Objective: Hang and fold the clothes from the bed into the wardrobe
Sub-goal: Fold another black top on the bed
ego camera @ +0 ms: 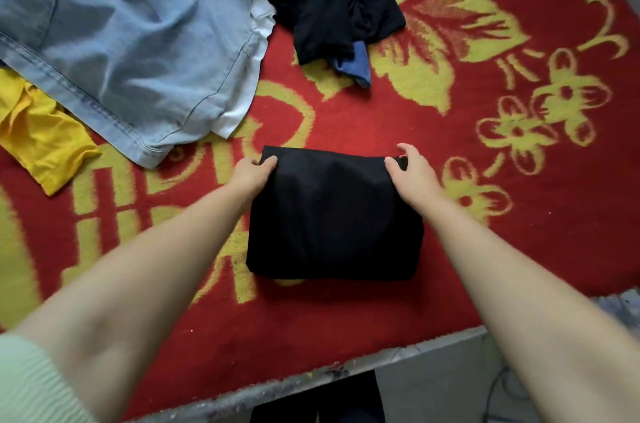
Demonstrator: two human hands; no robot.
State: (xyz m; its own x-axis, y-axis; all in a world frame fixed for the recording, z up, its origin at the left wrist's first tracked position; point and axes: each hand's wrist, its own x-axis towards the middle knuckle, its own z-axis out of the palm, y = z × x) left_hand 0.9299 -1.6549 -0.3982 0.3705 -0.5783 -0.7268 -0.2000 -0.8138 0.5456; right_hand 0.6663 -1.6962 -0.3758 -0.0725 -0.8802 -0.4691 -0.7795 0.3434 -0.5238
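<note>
On bed: black bundle [334, 214], my left grip [252, 173] and right grip [410, 168] pinching far corners; lopsided lift risks unfolding.

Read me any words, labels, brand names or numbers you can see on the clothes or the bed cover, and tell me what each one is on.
Red blanket: large yellow woven shapes near the left hand look like a decorative character, partly covered and not readable.
Folded black garment, denim garment, yellow garment: no text or labels visible.
</note>
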